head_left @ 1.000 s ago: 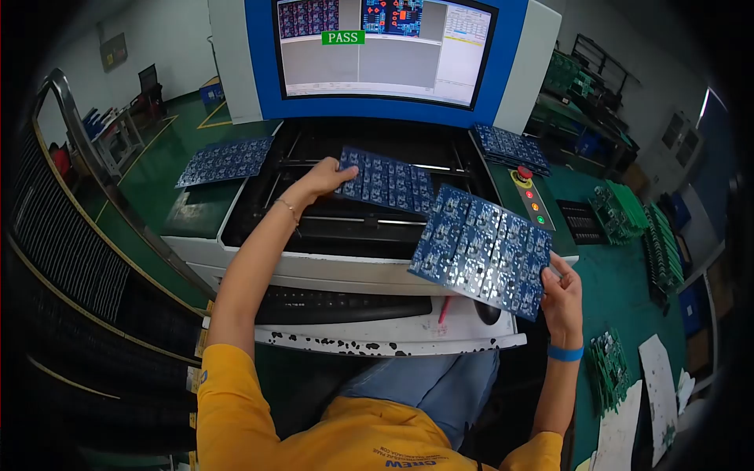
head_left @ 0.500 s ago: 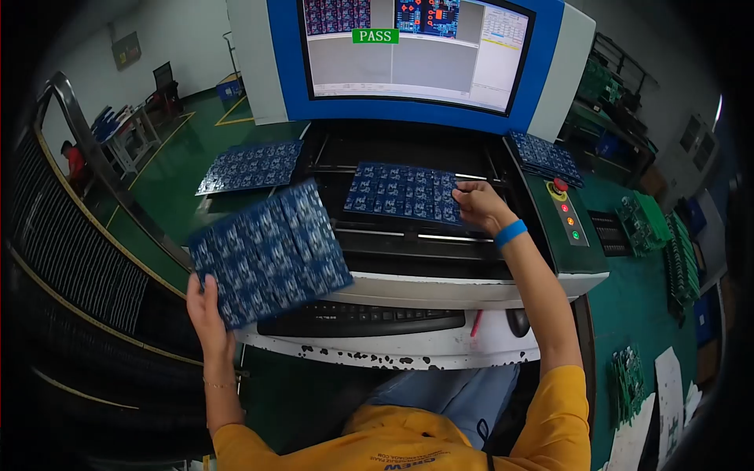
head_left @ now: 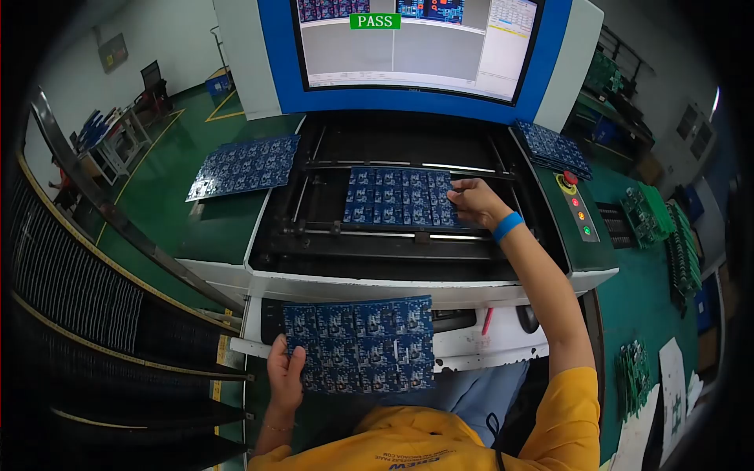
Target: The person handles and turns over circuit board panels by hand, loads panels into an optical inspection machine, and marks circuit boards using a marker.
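Between rails, a blue, component-covered circuit board (head_left: 399, 196) lies.

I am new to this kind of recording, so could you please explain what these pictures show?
There is no robot here: a person works with two bare hands, and one camera worn on the head takes every picture, looking forward and down. In front stands a machine with a screen reading PASS. The left hand holds a blue circuit board near the body. The right hand grips the edge of a second board at the machine's dark opening. More blue boards lie on the machine's top, at left and right.
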`<state>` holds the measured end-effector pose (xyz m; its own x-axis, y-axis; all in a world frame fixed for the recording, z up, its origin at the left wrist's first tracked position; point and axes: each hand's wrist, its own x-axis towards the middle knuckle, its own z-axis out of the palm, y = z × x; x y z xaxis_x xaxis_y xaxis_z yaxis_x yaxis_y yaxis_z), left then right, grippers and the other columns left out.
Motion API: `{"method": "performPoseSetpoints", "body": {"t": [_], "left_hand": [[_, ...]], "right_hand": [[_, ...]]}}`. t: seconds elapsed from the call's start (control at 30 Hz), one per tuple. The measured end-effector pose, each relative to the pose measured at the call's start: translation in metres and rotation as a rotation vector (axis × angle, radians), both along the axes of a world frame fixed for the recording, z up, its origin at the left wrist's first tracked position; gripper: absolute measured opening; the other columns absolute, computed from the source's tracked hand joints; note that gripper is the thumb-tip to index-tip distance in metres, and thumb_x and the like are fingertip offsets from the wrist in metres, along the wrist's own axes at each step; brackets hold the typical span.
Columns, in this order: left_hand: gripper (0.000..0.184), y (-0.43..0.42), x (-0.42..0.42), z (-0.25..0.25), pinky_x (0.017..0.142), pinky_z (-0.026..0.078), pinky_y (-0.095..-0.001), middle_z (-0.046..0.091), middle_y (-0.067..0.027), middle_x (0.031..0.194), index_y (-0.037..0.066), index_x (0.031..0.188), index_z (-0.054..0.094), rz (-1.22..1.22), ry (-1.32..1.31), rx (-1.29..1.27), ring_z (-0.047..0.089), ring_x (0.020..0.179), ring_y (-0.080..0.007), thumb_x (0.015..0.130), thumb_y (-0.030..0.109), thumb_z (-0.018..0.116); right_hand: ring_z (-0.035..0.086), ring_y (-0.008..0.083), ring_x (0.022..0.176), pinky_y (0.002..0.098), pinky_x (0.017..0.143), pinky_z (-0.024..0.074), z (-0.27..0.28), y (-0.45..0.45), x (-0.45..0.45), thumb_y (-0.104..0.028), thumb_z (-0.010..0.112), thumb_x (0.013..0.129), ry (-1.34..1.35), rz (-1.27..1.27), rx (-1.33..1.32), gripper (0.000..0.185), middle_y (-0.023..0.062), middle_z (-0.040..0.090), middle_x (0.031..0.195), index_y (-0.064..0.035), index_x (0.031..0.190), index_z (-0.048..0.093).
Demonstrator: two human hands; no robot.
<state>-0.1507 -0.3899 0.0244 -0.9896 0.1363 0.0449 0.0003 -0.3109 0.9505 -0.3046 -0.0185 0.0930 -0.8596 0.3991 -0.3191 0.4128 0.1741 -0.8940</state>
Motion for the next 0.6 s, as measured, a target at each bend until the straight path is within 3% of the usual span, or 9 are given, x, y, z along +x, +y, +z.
{"method": "performPoseSetpoints", "body": {"t": [0.23,0.33,0.37,0.4,0.47,0.5,0.57,0.6], "left_hand": [[0.015,0.006,0.008,-0.007,0.071,0.04,-0.0178,0.055,-0.0008,0.091,0.002,0.102,0.047,-0.023,-0.02,0.019,0.048,0.079,-0.003,0.088,0.007,0.045],[0.016,0.009,0.012,-0.005,0.071,0.04,-0.0178,0.055,-0.0007,0.091,0.002,0.103,0.046,-0.037,-0.026,0.023,0.048,0.079,-0.0031,0.088,0.007,0.045],[0.016,0.009,0.011,-0.005,0.071,0.04,-0.018,0.055,-0.0009,0.091,0.002,0.103,0.046,-0.057,-0.012,0.017,0.048,0.079,-0.0032,0.088,0.007,0.045],[0.016,0.012,0.011,-0.003,0.071,0.04,-0.018,0.055,-0.0009,0.091,0.002,0.103,0.046,-0.074,-0.011,0.015,0.048,0.079,-0.0032,0.088,0.007,0.045],[0.016,0.02,0.015,0.001,0.072,0.041,-0.0188,0.055,-0.0012,0.091,0.002,0.103,0.046,-0.063,-0.065,0.074,0.049,0.079,-0.004,0.088,0.009,0.045],[0.017,0.022,0.015,0.0,0.072,0.041,-0.0192,0.056,-0.0013,0.091,0.002,0.103,0.046,-0.075,-0.068,0.068,0.05,0.079,-0.0046,0.088,0.009,0.045],[0.018,0.026,0.016,-0.005,0.073,0.042,-0.0199,0.055,-0.0021,0.092,0.001,0.104,0.045,-0.102,-0.065,0.061,0.051,0.08,-0.0058,0.088,0.011,0.045],[0.019,0.03,0.016,-0.006,0.073,0.042,-0.0203,0.055,-0.0026,0.093,0.001,0.105,0.045,-0.112,-0.07,0.063,0.051,0.08,-0.0061,0.089,0.011,0.045]], "right_hand": [[0.057,0.0135,0.074,0.0264,0.062,0.0509,-0.015,-0.074,-0.042,-0.011,0.061,0.079,0.068,0.097,-0.092,0.031,0.0069,0.057,0.086,-0.0018,0.106,0.048],[0.059,0.0242,0.088,0.0335,0.064,0.053,-0.002,-0.072,-0.037,-0.012,0.067,0.075,0.08,0.2,-0.03,0.057,0.0217,0.054,0.103,0.008,0.12,0.037],[0.06,0.0273,0.087,0.0354,0.067,0.0514,0.007,-0.071,-0.025,-0.019,0.066,0.076,0.075,0.213,0.149,0.062,0.0227,0.056,0.103,0.0121,0.12,0.036],[0.06,0.0273,0.087,0.0354,0.067,0.0514,0.011,-0.067,-0.016,-0.019,0.066,0.076,0.076,0.197,0.148,0.062,0.0227,0.056,0.103,0.0121,0.12,0.036],[0.062,0.0258,0.079,0.0322,0.069,0.0498,0.012,-0.051,0.013,-0.025,0.064,0.078,0.431,0.291,0.582,0.058,0.019,0.061,0.093,0.0112,0.117,0.04],[0.063,0.0232,0.08,0.0293,0.069,0.0492,0.02,-0.044,0.04,-0.027,0.062,0.079,0.531,0.294,0.462,0.051,0.0154,0.063,0.086,0.0072,0.114,0.046],[0.061,0.0181,0.081,0.0262,0.07,0.048,0.031,-0.017,0.093,-0.021,0.061,0.081,0.613,0.274,0.443,0.042,0.0136,0.061,0.091,0.0012,0.114,0.049],[0.06,0.0145,0.081,0.0243,0.07,0.0469,0.033,-0.005,0.12,-0.017,0.06,0.081,0.64,0.134,0.493,0.034,0.0115,0.062,0.091,-0.0005,0.109,0.053]]}}
